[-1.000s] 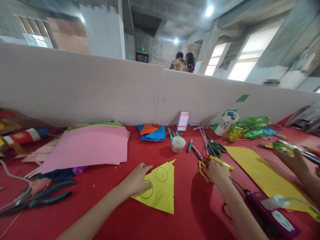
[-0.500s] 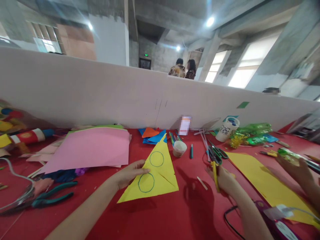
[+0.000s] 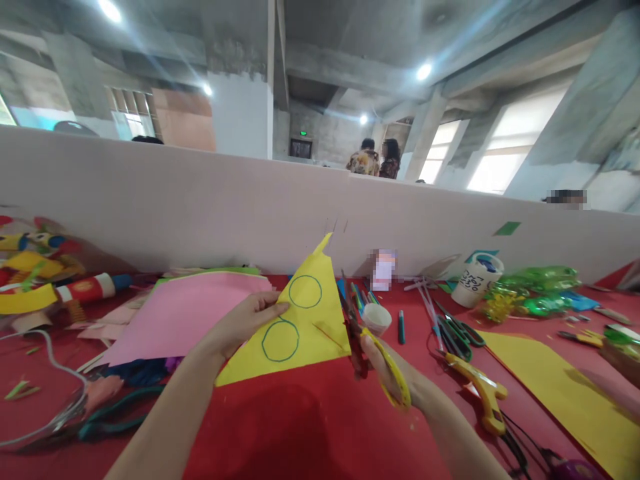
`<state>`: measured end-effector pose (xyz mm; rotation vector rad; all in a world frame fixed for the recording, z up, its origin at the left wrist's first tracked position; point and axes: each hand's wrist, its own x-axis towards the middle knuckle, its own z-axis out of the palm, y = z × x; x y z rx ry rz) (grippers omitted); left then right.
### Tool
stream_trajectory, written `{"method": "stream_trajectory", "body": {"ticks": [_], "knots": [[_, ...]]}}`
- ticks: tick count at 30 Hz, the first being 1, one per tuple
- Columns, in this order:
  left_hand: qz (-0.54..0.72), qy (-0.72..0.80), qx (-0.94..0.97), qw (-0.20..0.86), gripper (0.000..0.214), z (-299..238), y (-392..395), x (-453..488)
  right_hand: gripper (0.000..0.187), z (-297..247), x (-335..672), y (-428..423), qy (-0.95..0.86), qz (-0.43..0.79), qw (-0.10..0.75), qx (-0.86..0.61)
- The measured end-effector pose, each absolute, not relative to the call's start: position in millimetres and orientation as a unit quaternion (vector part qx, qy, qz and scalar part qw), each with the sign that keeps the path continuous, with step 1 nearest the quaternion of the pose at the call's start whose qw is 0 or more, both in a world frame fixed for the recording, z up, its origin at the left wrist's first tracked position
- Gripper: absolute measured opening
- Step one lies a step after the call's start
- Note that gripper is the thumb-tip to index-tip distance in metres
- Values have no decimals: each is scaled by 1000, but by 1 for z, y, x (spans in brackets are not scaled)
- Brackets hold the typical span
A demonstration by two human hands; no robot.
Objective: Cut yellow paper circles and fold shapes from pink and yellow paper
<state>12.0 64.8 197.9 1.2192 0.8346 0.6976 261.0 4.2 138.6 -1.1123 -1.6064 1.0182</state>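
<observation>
My left hand [image 3: 250, 317] is closed on the left edge of a yellow sheet of paper [image 3: 323, 310], thumb on top, holding it above the red table. Two circles are outlined on the sheet in dark pen, one above the other. A slit runs in from its lower right side, and its top narrows to a folded point. In my right hand [image 3: 385, 363] is a pair of scissors [image 3: 397, 380] with yellow handles. Their dark blades stand upright at the paper's right edge; whether they touch it I cannot tell.
Pink paper [image 3: 195, 313] lies left, above green-handled pliers [image 3: 120, 410]. A paper cup [image 3: 377, 319] and a marker [image 3: 401, 327] stand behind the scissors. To the right are a yellow glue gun [image 3: 483, 390], green-handled scissors [image 3: 460, 333], yellow-orange paper [image 3: 555, 393] and another person's hand [image 3: 620, 360].
My right hand has brought the scissors left, from beside the green-handled scissors to the sheet's right edge. The yellow sheet has shifted slightly left and up in my left hand. The view has tilted up.
</observation>
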Motion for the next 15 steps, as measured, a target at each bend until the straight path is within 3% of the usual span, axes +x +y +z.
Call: {"method": "stream_trajectory", "body": {"ticks": [3, 9, 12, 15], "knots": [[309, 391, 565, 657, 33, 203, 68, -2, 30, 153, 251, 16, -697, 382, 402, -454], [227, 417, 618, 627, 25, 209, 59, -13, 30, 153, 229, 22, -589, 457, 509, -431], [228, 384, 577, 684, 25, 206, 55, -7, 31, 156, 218, 17, -535, 530, 523, -399], [287, 317, 477, 768, 48, 197, 57, 3, 33, 159, 212, 16, -473, 569, 566, -364]]}}
